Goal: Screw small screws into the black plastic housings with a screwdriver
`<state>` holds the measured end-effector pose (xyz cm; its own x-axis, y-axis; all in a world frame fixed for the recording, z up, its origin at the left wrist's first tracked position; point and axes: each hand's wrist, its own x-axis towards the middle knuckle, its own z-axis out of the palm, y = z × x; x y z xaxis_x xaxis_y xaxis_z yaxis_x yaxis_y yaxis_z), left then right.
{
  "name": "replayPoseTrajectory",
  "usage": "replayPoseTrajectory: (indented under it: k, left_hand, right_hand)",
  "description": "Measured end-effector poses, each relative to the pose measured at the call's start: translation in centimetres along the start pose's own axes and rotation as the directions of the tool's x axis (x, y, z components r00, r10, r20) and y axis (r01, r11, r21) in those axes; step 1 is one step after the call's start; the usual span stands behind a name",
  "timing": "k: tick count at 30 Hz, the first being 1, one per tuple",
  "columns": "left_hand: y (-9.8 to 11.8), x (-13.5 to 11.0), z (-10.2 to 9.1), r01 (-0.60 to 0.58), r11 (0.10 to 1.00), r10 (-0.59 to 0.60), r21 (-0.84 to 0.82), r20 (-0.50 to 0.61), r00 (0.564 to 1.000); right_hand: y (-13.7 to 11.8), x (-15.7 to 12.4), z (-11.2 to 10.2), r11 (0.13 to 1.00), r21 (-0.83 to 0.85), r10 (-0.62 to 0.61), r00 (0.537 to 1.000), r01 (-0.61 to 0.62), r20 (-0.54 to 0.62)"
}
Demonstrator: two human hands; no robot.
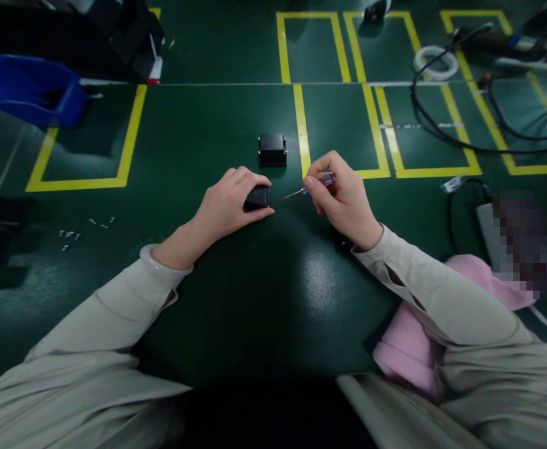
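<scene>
My left hand (233,199) grips a small black block-shaped part (256,198) against the green tabletop, thumb on the near side and fingers over the far side. My right hand (341,198) is closed around the clear, purplish handle of a screwdriver (292,196). Its thin shaft slants down to the left, and the tip meets the right end of the black part. Whether a screw sits at the tip is too small to tell. Just beyond my hands stands a second black part (272,150) with shiny metal screws at its sides.
Loose screws (70,234) lie to the left. A blue bin (32,90) stands at the far left beside black containers (114,31). Black cables (423,112) and a white tape roll (436,63) are at the far right. Pink cloth (408,349) lies by my right forearm.
</scene>
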<state>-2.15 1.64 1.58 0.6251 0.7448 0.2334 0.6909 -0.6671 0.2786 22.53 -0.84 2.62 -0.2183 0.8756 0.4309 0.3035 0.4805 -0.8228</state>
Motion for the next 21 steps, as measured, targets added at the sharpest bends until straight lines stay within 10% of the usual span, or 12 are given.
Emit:
replayPoseTrajectory:
  k: [21]
  left_hand:
    - [-0.02, -0.04, 0.02, 0.01, 1.0, -0.01, 0.006, 0.009, 1.0]
  right_hand:
    - [-0.18, -0.03, -0.01, 1.0, 0.011, -0.027, 1.0, 0.027, 0.01]
